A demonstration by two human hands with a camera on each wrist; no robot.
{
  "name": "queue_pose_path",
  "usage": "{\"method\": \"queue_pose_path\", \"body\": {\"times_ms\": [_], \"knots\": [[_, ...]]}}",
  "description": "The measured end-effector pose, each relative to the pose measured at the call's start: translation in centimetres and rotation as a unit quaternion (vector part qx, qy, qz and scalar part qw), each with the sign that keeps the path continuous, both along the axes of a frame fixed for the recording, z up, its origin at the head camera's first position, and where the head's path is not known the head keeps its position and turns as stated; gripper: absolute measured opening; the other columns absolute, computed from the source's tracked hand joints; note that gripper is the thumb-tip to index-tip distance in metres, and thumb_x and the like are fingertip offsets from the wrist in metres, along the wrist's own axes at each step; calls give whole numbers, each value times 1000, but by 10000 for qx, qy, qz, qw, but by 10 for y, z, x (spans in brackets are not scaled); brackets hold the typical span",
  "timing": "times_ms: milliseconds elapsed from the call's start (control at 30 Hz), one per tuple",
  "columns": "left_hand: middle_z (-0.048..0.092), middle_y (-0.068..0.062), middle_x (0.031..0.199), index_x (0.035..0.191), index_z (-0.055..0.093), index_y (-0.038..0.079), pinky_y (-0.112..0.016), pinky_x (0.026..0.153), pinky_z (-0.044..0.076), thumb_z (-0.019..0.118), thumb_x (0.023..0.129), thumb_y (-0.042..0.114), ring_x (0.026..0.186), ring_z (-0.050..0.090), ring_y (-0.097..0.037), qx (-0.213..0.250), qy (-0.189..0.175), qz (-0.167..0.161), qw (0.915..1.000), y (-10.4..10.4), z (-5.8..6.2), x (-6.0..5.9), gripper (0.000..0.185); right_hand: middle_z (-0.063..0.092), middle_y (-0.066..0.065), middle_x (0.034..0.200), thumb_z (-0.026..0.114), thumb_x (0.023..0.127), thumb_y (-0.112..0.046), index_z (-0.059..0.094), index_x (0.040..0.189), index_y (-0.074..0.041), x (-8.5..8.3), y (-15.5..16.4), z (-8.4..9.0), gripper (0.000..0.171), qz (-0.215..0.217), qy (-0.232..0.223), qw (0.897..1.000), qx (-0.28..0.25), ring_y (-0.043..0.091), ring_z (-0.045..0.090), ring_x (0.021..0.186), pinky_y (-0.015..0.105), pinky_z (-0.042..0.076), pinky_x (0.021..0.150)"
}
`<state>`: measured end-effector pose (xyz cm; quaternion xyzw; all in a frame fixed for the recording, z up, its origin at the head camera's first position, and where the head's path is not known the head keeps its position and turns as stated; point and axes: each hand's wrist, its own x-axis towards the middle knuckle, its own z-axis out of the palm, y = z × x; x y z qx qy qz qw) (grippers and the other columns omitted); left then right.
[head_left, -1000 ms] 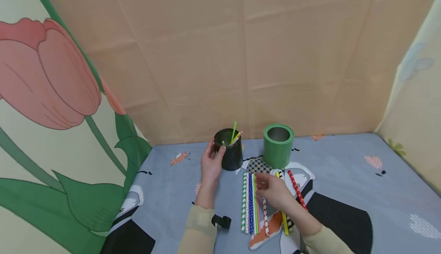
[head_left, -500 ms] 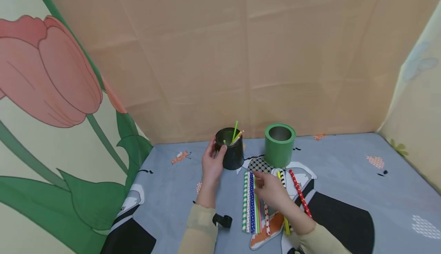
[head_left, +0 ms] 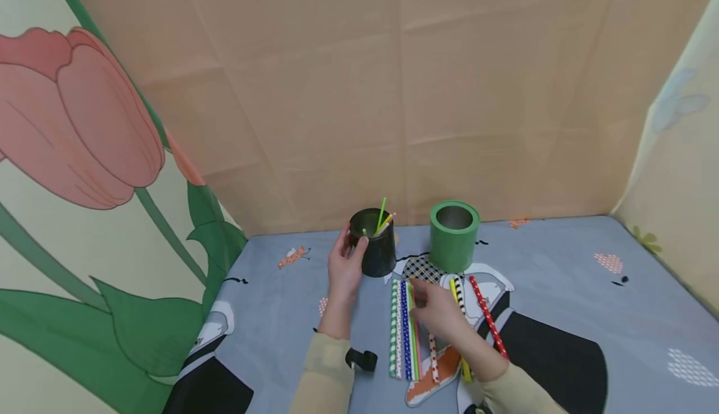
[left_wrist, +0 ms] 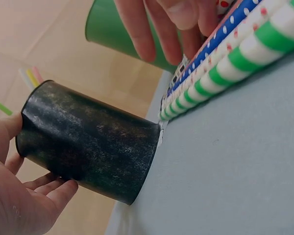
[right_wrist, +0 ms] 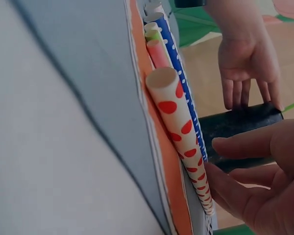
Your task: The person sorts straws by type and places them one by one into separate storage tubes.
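"Starting with the head view: what is held?"

"Left hand [head_left: 345,270] curled round the black cup [head_left: 379,259], standing far on the tabletop [head_left: 275,326], left of the green cup [head_left: 452,248]. Right hand [head_left: 442,314] at the near row of straws [head_left: 405,333]."

"Left wrist view?"

"Thumb at the black cup's rim, fingers against its side; the green-striped straw [left_wrist: 219,77] edges the row."

"Right wrist view?"

"Right hand's fingers loosely bent, parted, beside the red-spotted white straw [right_wrist: 180,122]; no grip seen."

"Risk?"

"Judgement: a sideways nudge could roll the straws out of line."
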<state>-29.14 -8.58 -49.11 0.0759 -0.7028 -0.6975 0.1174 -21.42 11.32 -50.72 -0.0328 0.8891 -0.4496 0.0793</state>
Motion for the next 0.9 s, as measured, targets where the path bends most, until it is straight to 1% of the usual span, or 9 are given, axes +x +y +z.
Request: {"method": "queue_pose_path", "body": {"times_ms": [67,167,333,467,600,767,900], "knots": [[55,-11,158,160,53,28,-51,119,42,77,101,37,151,45,-33,-10,23,-4,10000,0,-1,0,64,71,20,134,80,82,5,56,152,1,-2,-1,-3,74,34,40,10000,61,32,72,114,50,61,94],[55,-10,158,159,53,30,-52,119,42,77,101,39,151,45,-33,-33,16,-14,10000,0,-2,0,63,74,16,126,82,80,4,56,152,2,-5,-2,-6,76,75,105,9995,277,27,73,104,45,63,87],[54,-8,160,160,52,30,-52,119,42,76,101,40,152,44,-32,-12,-54,-30,10000,0,-2,-1,65,74,8,111,88,79,-3,56,151,3,-9,-4,-4,79,226,184,9964,793,19,68,92,40,62,80],[53,-8,160,161,51,27,-52,119,41,76,101,39,152,43,-32,1,-62,-47,10000,0,-2,-1,66,74,9,108,90,76,-5,57,150,5,-10,-5,-3,81,289,241,9941,1015,21,67,92,42,61,81],[55,-9,158,160,53,29,-52,119,41,77,101,38,152,44,-33,-11,-24,5,10000,0,-2,-1,64,74,11,110,88,73,-2,58,148,6,-10,-5,-2,81,301,250,9938,1039,25,68,96,46,62,85],[56,-9,157,158,55,31,-51,119,42,77,101,38,151,46,-32,-22,-19,61,10000,0,-2,-1,62,73,11,110,84,70,0,59,147,6,-9,-6,-1,81,285,164,9940,1040,24,66,92,44,61,80],[55,-9,158,159,54,29,-51,119,42,76,101,36,151,45,-33,67,-6,27,10000,0,-3,-2,62,71,9,106,84,69,0,59,146,6,-9,-8,0,82,295,160,9936,1079,23,62,90,41,59,77]]}}
